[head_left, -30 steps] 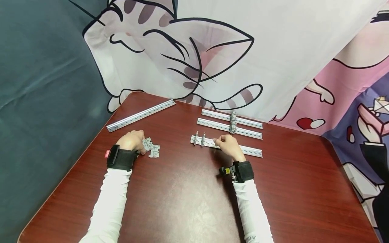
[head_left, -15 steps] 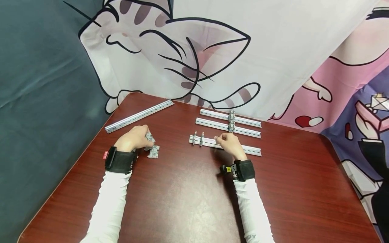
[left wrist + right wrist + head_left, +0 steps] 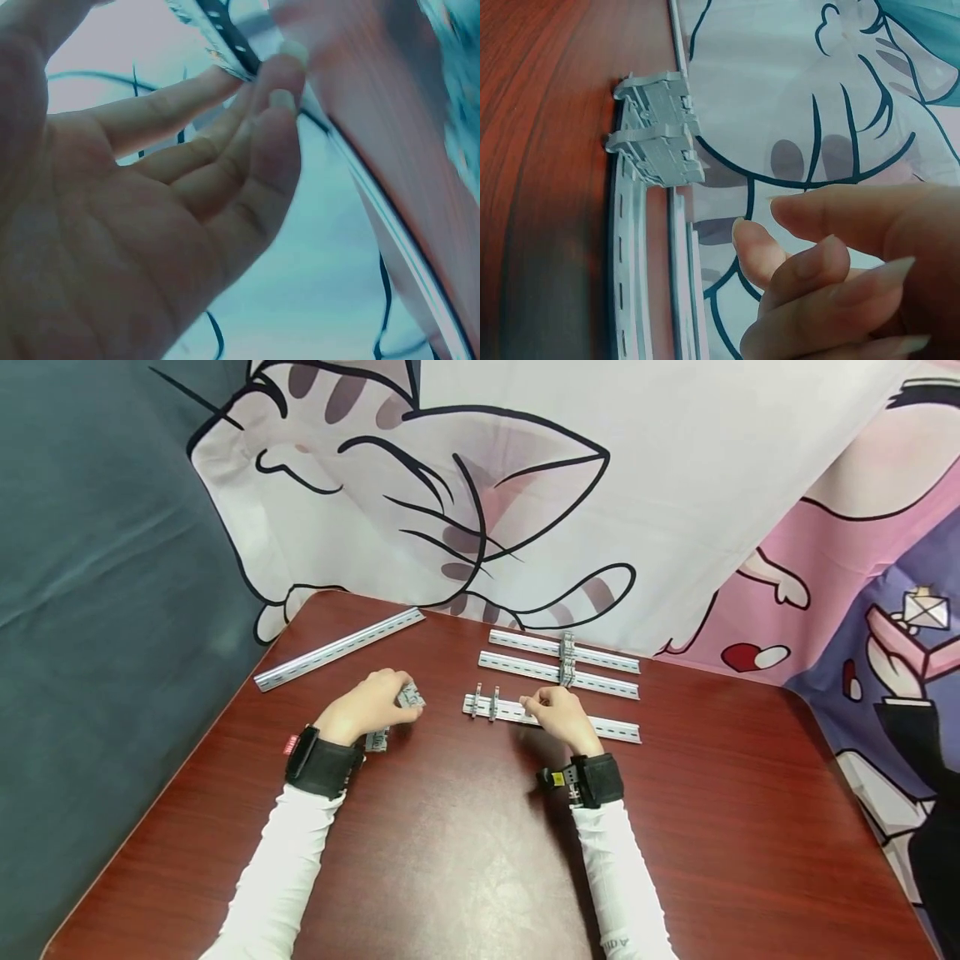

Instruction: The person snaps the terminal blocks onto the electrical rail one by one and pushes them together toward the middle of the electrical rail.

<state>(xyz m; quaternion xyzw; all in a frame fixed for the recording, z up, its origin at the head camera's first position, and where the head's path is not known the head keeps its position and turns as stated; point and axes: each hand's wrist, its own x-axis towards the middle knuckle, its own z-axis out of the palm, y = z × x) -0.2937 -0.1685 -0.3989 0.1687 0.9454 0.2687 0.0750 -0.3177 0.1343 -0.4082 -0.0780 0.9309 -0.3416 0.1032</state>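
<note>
My left hand [image 3: 367,703] holds a grey terminal block [image 3: 410,696] between thumb and fingers, raised over the table's left side. In the left wrist view the fingers [image 3: 277,142] are bent toward the thumb. Another grey block [image 3: 377,741] lies below that hand, partly hidden by it. My right hand [image 3: 561,717] hovers over the nearest slotted metal rail [image 3: 617,730], its fingers loosely curled with nothing between them. Two upright terminal blocks [image 3: 656,155] sit on that rail's left end, just left of the right hand.
Two more metal rails [image 3: 517,662] lie parallel behind the nearest one, with grey blocks [image 3: 567,660] clipped near their middles. A single bare rail [image 3: 337,650] lies slanted at the table's back left. A cat-print cloth [image 3: 420,485] hangs behind the brown table [image 3: 450,843].
My left hand has picked up a terminal block from the table and moved right with it. The right hand stays over the nearest rail. The head view has shifted slightly.
</note>
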